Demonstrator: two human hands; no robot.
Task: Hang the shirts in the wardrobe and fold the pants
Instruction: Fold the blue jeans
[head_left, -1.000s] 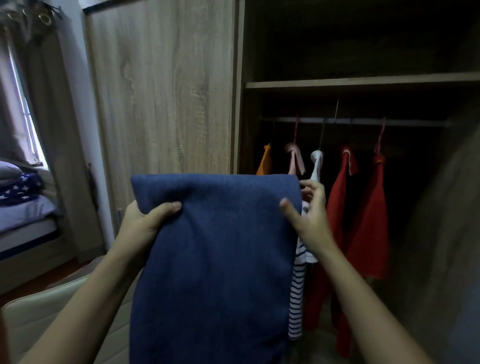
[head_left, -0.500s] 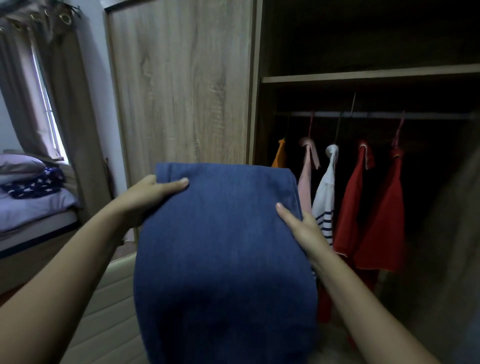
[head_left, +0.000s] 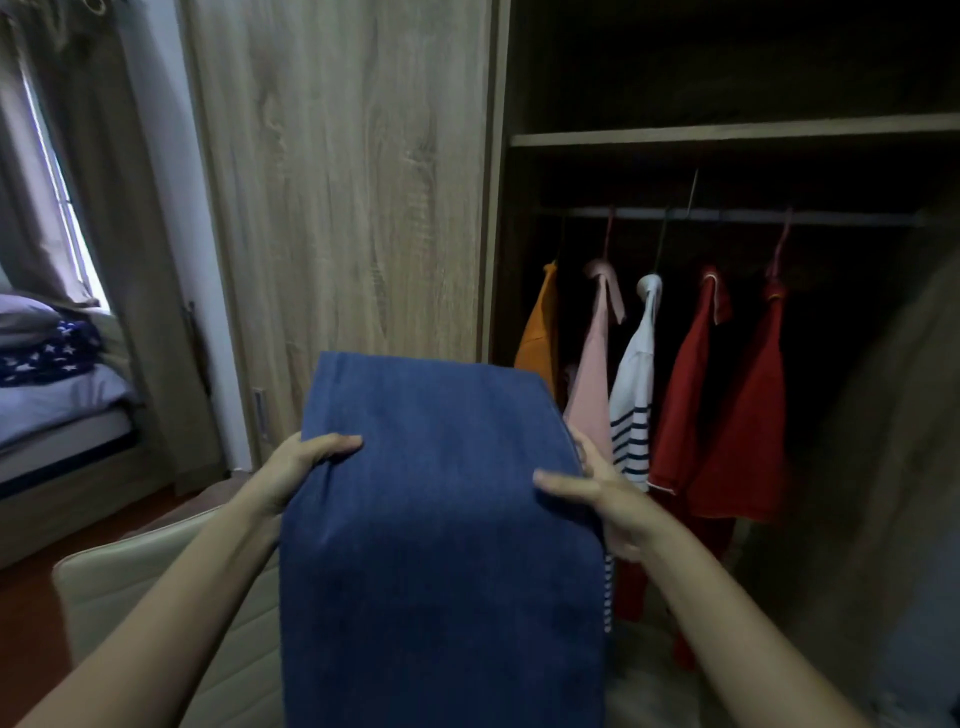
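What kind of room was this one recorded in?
Most likely a bedroom: an open wardrobe with shirts on its rail, and a bed beside a curtained window.

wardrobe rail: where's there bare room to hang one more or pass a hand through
The rail is bare right of the far-right red shirt, toward the wardrobe's right side. The shelf above looks bare, though dark. Crowded: from the orange shirt to that red shirt, five shirts hang close, with only slim gaps.
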